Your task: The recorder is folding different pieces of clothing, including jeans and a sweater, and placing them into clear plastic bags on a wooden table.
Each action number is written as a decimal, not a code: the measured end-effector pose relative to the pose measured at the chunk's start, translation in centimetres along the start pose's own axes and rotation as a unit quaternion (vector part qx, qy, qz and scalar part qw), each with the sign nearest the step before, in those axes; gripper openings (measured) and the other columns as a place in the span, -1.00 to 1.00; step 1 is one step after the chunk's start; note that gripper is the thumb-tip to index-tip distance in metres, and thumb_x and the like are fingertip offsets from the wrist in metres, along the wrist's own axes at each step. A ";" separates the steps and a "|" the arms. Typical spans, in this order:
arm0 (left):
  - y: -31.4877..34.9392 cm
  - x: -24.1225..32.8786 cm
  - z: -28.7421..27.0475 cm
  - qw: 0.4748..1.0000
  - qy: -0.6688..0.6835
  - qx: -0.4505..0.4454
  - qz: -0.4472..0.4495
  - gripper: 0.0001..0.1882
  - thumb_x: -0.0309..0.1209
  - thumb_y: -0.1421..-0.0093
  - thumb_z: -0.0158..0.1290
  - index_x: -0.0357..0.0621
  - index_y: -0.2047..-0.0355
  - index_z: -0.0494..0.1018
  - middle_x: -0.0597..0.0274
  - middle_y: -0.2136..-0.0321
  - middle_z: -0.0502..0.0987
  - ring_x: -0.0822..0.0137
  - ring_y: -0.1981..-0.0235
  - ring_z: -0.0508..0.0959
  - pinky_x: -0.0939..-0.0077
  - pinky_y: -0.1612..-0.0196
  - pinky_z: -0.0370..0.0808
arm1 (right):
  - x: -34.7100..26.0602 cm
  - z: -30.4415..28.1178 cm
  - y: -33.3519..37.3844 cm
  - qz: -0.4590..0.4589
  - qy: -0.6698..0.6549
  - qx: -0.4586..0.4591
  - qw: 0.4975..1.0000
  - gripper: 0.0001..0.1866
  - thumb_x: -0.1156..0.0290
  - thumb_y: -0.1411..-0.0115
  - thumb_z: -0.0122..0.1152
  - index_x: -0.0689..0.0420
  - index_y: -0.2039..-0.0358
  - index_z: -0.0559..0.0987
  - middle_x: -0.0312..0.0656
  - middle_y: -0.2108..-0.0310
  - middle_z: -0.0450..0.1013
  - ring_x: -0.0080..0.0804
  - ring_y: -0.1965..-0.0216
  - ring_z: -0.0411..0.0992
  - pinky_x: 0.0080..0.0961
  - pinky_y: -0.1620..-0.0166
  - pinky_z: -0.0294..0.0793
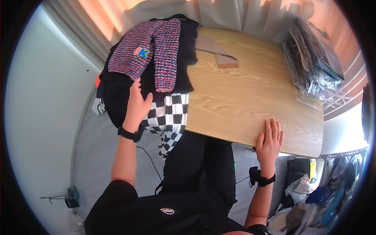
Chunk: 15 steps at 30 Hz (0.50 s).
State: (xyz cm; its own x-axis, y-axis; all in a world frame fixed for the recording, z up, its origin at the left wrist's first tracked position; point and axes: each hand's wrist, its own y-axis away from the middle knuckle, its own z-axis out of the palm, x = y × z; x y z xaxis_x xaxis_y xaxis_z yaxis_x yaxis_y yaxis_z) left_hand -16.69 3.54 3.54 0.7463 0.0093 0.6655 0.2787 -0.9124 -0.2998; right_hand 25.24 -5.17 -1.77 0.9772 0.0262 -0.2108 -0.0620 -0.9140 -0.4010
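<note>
Your black shirt (188,207) foremost | left hand (138,102) loosely spread at knit garment (166,47); right hand (269,144) spread on surface (235,96) | garment looks soft, light: grip both lower edges

Knitted garment (135,41), upper left of frame: pink, blue and dark purple flecks in rows; its patch (143,53) blue and pink, with touches of yellow. 
Garments beneath (188,51): plain black. 
Checked cloth (174,109), below them: black-and-white checkerboard. 
Folded garment (211,45), upper centre: taupe, end band (228,65) browner. 
Desk (239,94): yellow-brown, wavy wood grain. 
Bagged garments (309,51), upper right: browns and greys under clear plastic. 
Curtain (250,15), top edge: grey-beige, glowing orange in patches. 
T-shirt (117,209), lower edge: black, pale-outlined emblem (167,211). 
Trousers (182,168) and wrist straps (127,134): black. 
Floor (98,156): grey. 
Heaped clothes (299,211), lower right: mixed, including dark blue, pale grey, yellow.
</note>
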 end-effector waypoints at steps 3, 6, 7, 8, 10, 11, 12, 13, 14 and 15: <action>-1.3 -0.3 -0.8 0.999 0.029 -0.038 -0.009 -0.25 -0.41 -0.04 0.16 -0.20 -0.21 0.07 -0.18 -0.07 0.27 -0.01 -0.12 0.31 0.31 -0.10 0.33 | 0.1 0.0 0.1 0.010 -0.003 0.011 1.000 -0.56 0.35 -0.17 -0.06 0.11 -0.07 0.41 -0.11 -0.17 0.24 -0.12 -0.25 0.11 -0.10 -0.28 -0.04; -4.3 -2.3 -0.5 0.963 0.254 -0.037 -0.077 -0.26 -0.39 -0.01 0.19 -0.23 -0.19 0.14 -0.12 -0.11 0.27 0.09 -0.11 0.33 0.38 -0.11 0.29 | -0.1 0.4 0.1 0.009 -0.007 0.025 1.000 -0.57 0.34 -0.17 -0.06 0.10 -0.07 0.42 -0.12 -0.16 0.26 -0.13 -0.25 0.12 -0.10 -0.27 -0.04; -5.2 -3.1 -0.2 0.963 0.257 -0.034 -0.077 -0.26 -0.39 -0.01 0.19 -0.23 -0.19 0.14 -0.12 -0.11 0.27 0.09 -0.11 0.33 0.38 -0.11 0.29 | 0.0 0.5 0.3 0.015 -0.007 0.032 0.999 -0.58 0.34 -0.17 -0.06 0.10 -0.06 0.42 -0.12 -0.16 0.26 -0.14 -0.24 0.13 -0.10 -0.27 -0.03; -6.4 -3.8 0.0 0.952 0.294 -0.050 -0.062 -0.27 -0.39 0.00 0.19 -0.25 -0.18 0.17 -0.10 -0.12 0.26 0.14 -0.12 0.32 0.41 -0.12 0.28 | 0.0 0.6 0.3 0.013 -0.007 0.038 0.999 -0.58 0.34 -0.17 -0.06 0.10 -0.06 0.42 -0.12 -0.16 0.26 -0.14 -0.24 0.13 -0.10 -0.27 -0.03; -7.7 -3.4 -0.3 0.939 0.335 -0.070 -0.042 -0.28 -0.38 0.01 0.18 -0.27 -0.17 0.21 -0.08 -0.13 0.26 0.19 -0.13 0.31 0.44 -0.12 0.26 | 0.2 0.9 0.4 0.009 -0.005 0.042 0.999 -0.58 0.33 -0.18 -0.05 0.10 -0.06 0.42 -0.13 -0.15 0.27 -0.15 -0.24 0.14 -0.11 -0.27 -0.03; -8.2 -3.2 -0.5 0.957 0.263 -0.096 -0.069 -0.28 -0.37 0.02 0.18 -0.30 -0.16 0.22 -0.06 -0.13 0.28 0.23 -0.13 0.30 0.48 -0.11 0.26 | 0.2 0.9 0.3 0.010 -0.003 0.047 0.999 -0.58 0.33 -0.18 -0.05 0.10 -0.06 0.42 -0.13 -0.15 0.27 -0.15 -0.24 0.14 -0.11 -0.27 -0.03; -8.6 -3.1 -0.7 0.969 0.189 -0.123 -0.097 -0.28 -0.37 0.02 0.18 -0.33 -0.15 0.23 -0.05 -0.13 0.29 0.28 -0.14 0.29 0.52 -0.11 0.25 | 0.2 0.9 0.4 0.007 -0.004 0.045 0.999 -0.58 0.33 -0.18 -0.05 0.09 -0.05 0.43 -0.13 -0.15 0.27 -0.15 -0.24 0.14 -0.11 -0.27 -0.03; -9.4 -3.0 -1.0 0.974 0.126 -0.160 -0.099 -0.21 -0.27 0.05 0.18 -0.19 -0.20 0.19 -0.09 -0.20 0.19 0.14 -0.24 0.14 0.23 -0.20 0.17 | 0.2 0.9 0.4 0.004 -0.006 0.044 0.999 -0.59 0.32 -0.18 -0.05 0.09 -0.05 0.43 -0.14 -0.15 0.27 -0.16 -0.24 0.14 -0.11 -0.27 -0.02; -9.5 -3.0 -0.8 0.974 0.127 -0.161 -0.096 -0.21 -0.27 0.05 0.18 -0.19 -0.20 0.19 -0.09 -0.20 0.19 0.14 -0.24 0.14 0.23 -0.20 0.17 | 0.2 0.9 0.4 0.006 -0.005 0.047 0.999 -0.59 0.32 -0.18 -0.05 0.09 -0.05 0.43 -0.14 -0.15 0.27 -0.16 -0.24 0.14 -0.11 -0.27 -0.02; -9.1 -1.6 -0.2 0.989 -0.034 -0.095 -0.109 -0.18 -0.20 0.07 0.18 -0.07 -0.22 0.18 -0.11 -0.23 0.12 0.05 -0.27 0.07 0.01 -0.21 0.07 | 0.4 0.9 0.5 0.008 -0.005 0.044 0.999 -0.59 0.32 -0.18 -0.05 0.09 -0.05 0.43 -0.14 -0.15 0.27 -0.16 -0.24 0.14 -0.12 -0.27 -0.02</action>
State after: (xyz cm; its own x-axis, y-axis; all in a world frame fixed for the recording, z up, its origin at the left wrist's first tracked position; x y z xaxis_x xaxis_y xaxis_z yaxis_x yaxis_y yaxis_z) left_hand -20.54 11.74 5.33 0.7216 0.2352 0.6511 0.3227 -0.9464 -0.0157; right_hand 25.38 -5.23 -2.84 0.9741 0.0158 -0.2257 -0.0956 -0.8753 -0.4741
